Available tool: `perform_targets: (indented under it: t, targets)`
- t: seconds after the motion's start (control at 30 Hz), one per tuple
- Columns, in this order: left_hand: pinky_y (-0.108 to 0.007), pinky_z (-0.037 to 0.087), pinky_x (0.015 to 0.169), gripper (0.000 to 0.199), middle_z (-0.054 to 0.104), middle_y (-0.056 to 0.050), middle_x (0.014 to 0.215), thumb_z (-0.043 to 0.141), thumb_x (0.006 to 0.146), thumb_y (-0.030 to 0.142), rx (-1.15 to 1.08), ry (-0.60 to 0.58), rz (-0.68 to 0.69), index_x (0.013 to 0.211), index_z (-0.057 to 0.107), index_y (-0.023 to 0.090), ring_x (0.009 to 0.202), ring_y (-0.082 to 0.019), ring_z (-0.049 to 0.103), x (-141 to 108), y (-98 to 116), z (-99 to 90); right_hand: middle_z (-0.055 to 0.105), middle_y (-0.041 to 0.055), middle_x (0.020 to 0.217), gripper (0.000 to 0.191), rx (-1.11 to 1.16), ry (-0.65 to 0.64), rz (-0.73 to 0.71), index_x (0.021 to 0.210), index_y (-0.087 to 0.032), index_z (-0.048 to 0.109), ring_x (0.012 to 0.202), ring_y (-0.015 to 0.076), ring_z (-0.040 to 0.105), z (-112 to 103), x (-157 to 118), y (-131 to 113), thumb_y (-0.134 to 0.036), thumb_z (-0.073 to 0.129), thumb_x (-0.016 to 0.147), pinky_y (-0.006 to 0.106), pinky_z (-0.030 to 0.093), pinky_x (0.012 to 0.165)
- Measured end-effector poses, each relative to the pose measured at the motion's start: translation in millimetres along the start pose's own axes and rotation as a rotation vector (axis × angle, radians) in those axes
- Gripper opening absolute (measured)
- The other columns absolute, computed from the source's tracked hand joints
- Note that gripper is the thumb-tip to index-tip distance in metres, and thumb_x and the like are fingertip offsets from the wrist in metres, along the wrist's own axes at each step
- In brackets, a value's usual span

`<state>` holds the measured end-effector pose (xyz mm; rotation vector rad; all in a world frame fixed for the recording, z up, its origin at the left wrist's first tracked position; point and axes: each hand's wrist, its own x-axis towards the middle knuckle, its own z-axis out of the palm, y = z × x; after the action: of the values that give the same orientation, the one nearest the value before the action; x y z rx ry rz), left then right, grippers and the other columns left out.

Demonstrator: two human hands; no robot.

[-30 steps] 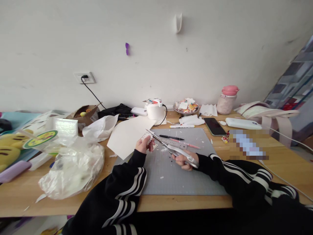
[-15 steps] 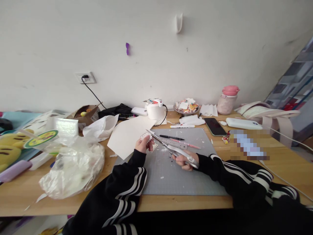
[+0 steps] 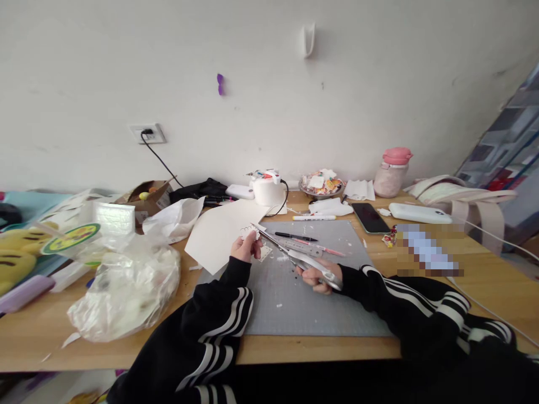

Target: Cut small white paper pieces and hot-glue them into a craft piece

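Scissors point(image 3: 310, 262) are gripped by my right fingers point(image 3: 312, 275), blades angled up toward my left fingers point(image 3: 250, 240). Those are pinched on a small scalloped paper piece point(image 3: 248, 230), its edge by the blade tips. Just beyond the left fingers lies a white sheet point(image 3: 223, 230); beneath both hands is the gray cutting mat point(image 3: 311, 308), with a black pen point(image 3: 295, 236) beyond the blades.

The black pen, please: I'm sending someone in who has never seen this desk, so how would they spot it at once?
On the wooden desk, find the big grey cutting mat. Near its far edge, just beyond the ruler, lies the slim black pen. Its dark barrel sets it apart from the pinkish pen beside it and the white marker behind it.
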<state>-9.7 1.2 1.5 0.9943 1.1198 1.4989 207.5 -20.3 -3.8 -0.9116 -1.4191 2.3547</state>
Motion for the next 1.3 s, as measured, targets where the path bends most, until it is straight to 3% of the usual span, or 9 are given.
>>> perform_targets:
  t: [0.47,1.13,1.3]
  targets:
    - [-0.019,0.027,0.031,0.032,0.051,0.006,0.044,0.060,0.067,0.045,0.002,0.052,0.020,0.060,0.051,0.015,0.027,-0.004,0.040,1.6,-2.4,0.4,0.033,-0.0152,0.044,0.053,-0.035,0.006,0.014,0.081,-0.021,0.038,0.028,-0.0007,0.014,-4.0,3.8,2.9,-0.051,0.070,0.051,0.013,0.010,0.024]
    - [-0.019,0.025,0.030,0.030,0.050,0.006,0.043,0.060,0.067,0.043,-0.011,0.074,0.044,0.059,0.050,0.016,0.027,-0.004,0.038,3.1,-4.5,0.3,0.032,-0.0148,0.043,0.051,-0.027,-0.003,-0.003,0.081,-0.020,0.039,0.029,-0.0009,0.013,-1.3,2.9,1.2,-0.048,0.071,0.053,0.013,0.010,0.025]
    - [-0.018,0.026,0.030,0.028,0.050,0.007,0.044,0.058,0.068,0.041,-0.002,0.058,0.055,0.059,0.050,0.016,0.027,-0.004,0.038,1.1,-1.6,1.6,0.032,-0.0138,0.047,0.046,-0.021,-0.025,0.000,0.083,-0.020,0.039,0.030,-0.0009,0.014,-3.5,2.2,2.1,-0.046,0.068,0.060,0.014,0.009,0.026]
